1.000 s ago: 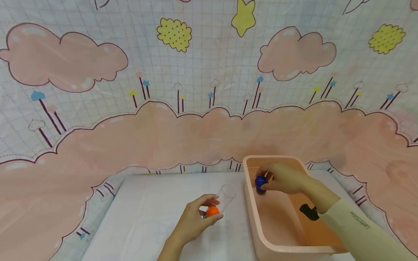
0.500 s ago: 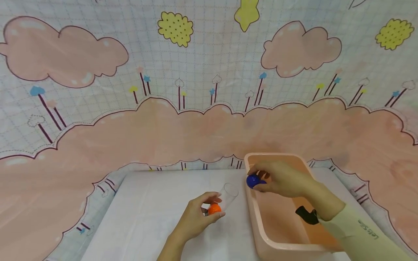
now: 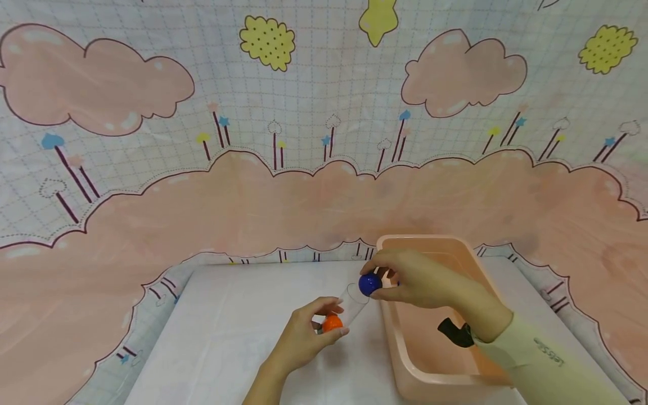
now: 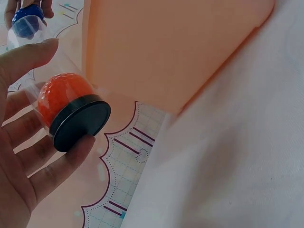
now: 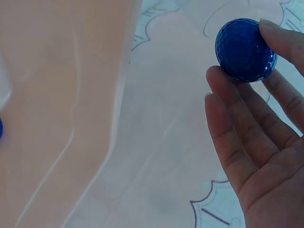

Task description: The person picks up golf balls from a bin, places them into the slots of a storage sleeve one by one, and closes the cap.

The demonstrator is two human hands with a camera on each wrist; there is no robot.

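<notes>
My left hand (image 3: 306, 334) grips a clear tube (image 3: 356, 308), tilted with its mouth up and to the right. An orange golf ball (image 4: 65, 95) sits at the bottom of the tube, against a black end cap (image 4: 80, 123). My right hand (image 3: 417, 278) pinches a dimpled blue golf ball (image 5: 245, 50) between thumb and fingertips. In the head view this blue ball overlaps the tube's mouth; whether it touches the rim I cannot tell.
A peach plastic bin (image 3: 400, 343) stands right of the tube, below my right forearm. Inside it, another blue ball (image 5: 1, 128) shows partly at the right wrist view's edge. A black curved item (image 3: 455, 333) appears beside the right cuff. White cloth (image 3: 228, 315) covers the table.
My right hand has lifted the blue golf ball out of the bin and carried it left, over the rim to the tube's mouth. The left hand and tube have barely moved.
</notes>
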